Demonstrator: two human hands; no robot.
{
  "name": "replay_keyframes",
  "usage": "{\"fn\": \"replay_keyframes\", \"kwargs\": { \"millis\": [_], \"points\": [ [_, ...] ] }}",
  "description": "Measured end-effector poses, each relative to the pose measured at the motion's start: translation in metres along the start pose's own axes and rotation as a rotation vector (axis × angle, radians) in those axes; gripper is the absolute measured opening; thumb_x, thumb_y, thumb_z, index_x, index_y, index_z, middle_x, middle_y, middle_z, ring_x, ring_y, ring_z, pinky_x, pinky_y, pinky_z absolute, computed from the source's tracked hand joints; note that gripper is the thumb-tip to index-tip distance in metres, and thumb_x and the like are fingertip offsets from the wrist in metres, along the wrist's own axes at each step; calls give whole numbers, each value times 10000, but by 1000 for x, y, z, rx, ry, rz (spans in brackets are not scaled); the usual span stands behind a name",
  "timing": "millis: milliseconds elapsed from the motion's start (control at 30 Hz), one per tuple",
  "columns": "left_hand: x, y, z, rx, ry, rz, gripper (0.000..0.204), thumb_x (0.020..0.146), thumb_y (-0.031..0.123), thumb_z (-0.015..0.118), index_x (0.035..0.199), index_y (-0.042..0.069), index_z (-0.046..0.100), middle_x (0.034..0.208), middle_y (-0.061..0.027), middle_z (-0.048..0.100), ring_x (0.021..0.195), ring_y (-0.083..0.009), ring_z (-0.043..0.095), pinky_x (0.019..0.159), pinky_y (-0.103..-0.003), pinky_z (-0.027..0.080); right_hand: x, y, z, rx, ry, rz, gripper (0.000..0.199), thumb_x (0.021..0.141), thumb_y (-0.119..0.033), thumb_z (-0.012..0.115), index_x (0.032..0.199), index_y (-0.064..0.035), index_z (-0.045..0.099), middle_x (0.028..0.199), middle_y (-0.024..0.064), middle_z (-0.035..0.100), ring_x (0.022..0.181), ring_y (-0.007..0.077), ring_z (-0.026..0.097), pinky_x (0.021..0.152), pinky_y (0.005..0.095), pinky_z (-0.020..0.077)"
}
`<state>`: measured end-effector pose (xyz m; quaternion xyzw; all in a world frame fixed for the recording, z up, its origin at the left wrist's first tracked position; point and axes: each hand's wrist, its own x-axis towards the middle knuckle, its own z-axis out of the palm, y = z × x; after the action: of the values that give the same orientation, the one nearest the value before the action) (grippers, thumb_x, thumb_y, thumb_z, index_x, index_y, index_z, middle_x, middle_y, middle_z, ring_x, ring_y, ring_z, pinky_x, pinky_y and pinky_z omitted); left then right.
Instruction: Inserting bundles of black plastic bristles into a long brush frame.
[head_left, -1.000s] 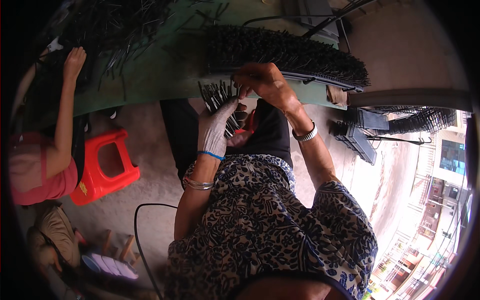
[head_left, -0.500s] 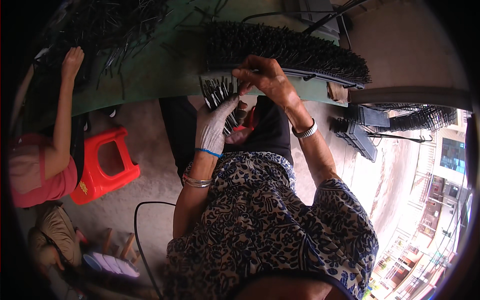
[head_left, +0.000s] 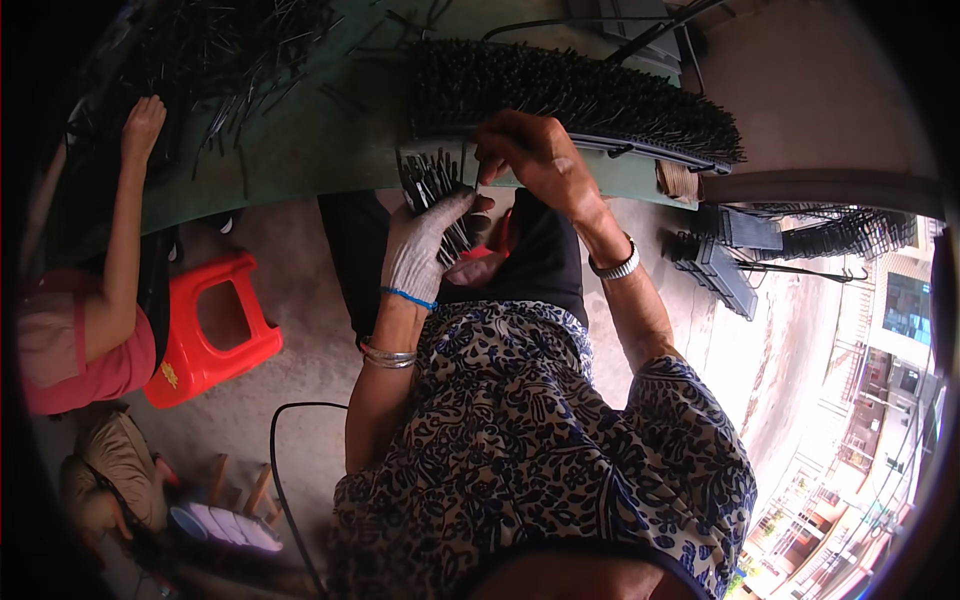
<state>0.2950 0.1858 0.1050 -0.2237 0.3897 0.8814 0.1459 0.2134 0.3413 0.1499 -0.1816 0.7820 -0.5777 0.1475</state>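
My left hand (head_left: 414, 248), in a pale knitted glove with a blue cuff edge, is closed around a bundle of thin black strips (head_left: 430, 178). The strips fan out above the fingers and show again below the palm. My right hand (head_left: 548, 165) is bare, its fingertips curled in a pinch just right of the bundle's top. Anything between those fingertips is too small and dark to make out. Just beyond the right hand, a long rack (head_left: 570, 98) stands packed with upright black pieces on the table edge.
The green table (head_left: 300, 165) bears a heap of loose black strips (head_left: 230, 60) at the far left. A co-worker's hand (head_left: 145, 125) is beside that heap. A red plastic stool (head_left: 225, 360) stands at left. More racks (head_left: 725, 275) are on the floor at right.
My right hand has shifted slightly right, away from the bundle. My left hand, with the strips in it, has moved a little left.
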Motion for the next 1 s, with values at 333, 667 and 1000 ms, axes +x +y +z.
{"fn": "replay_keyframes", "kwargs": {
  "millis": [333, 667, 1000],
  "points": [
    [4, -8, -5, -39, -17, 47, 221, 854, 77, 660, 1048, -26, 635, 839, -150, 700, 638, -185, 678, 532, -263, 566, -1, -5, -4, 181, 34, 74, 178, 902, -129, 648, 898, 40, 594, 732, 101, 649, 660, 169, 662, 608, 256, 527],
    [-4, -9, 3, 103, -17, 82, 162, 846, 71, 661, 992, 3, 675, 801, -95, 709, 615, -125, 651, 528, -235, 513, 1, -1, -6, 228, -63, 135, 177, 885, -78, 645, 953, 70, 577, 806, 117, 622, 684, 209, 686, 605, 283, 556],
    [1, -12, -1, -136, 26, -55, 238, 865, 142, 681, 1069, 28, 639, 887, -109, 701, 664, -161, 668, 580, -294, 570, 0, -8, -16, 4, 51, -46, 95, 907, -32, 568, 965, 38, 594, 810, 108, 670, 758, 191, 698, 661, 273, 545]
  ]
}}
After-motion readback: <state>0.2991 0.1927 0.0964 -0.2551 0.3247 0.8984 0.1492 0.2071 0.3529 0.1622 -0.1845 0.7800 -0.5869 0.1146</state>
